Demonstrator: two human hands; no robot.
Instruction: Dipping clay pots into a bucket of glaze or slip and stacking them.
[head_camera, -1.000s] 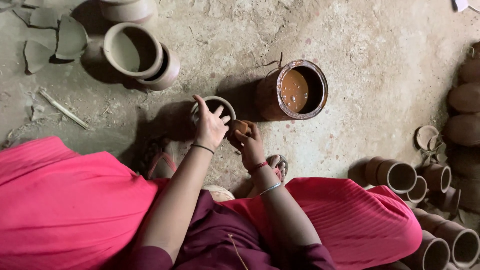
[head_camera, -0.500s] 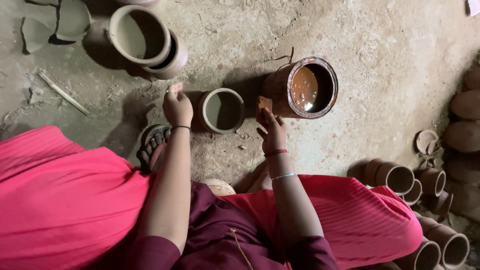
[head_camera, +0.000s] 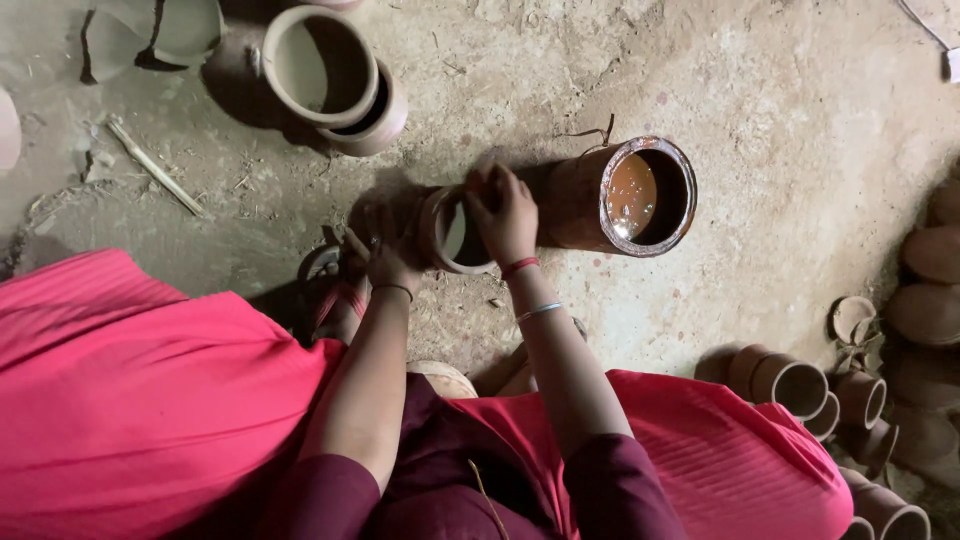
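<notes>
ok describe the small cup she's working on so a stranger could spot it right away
Find the big rust-brown pot of glossy liquid on the dirt floor. Just left of it lies a small clay cup, between the left hand and right hand. It is the only cup being handled.

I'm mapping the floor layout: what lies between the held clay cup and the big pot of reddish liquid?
Only the right hand on the clay cup, beside the pot, in the head view.

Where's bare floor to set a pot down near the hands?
Bare ground beyond the slip bucket, toward the upper right, and between the stick and the small pot. Crowded: lower right, by the clay cups; upper left, by the stacked pots.
</notes>
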